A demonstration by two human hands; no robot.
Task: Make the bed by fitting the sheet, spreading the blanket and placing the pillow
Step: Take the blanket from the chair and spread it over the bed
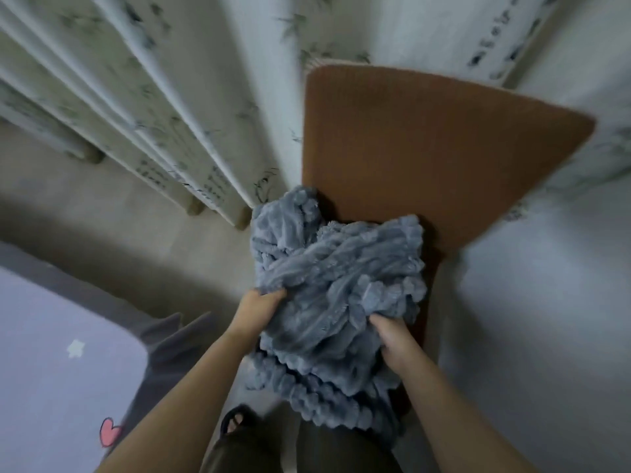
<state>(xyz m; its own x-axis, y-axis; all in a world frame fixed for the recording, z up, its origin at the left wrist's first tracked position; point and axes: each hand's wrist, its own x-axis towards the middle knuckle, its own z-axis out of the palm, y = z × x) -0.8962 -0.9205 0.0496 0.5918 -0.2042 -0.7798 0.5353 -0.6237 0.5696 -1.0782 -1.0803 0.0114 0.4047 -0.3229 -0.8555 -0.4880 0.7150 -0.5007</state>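
Both hands gripping bunched blanket (336, 295) at 6 o'clock over brown chair (426, 148) | left hand (261, 307), right hand (392, 339) fingers digging into plush | likely soft, bulky, light, floppy | gripping edges would be better for spreading

Dark script-like marks run down the curtain (146, 107) before me, too blurred to read; no other text.
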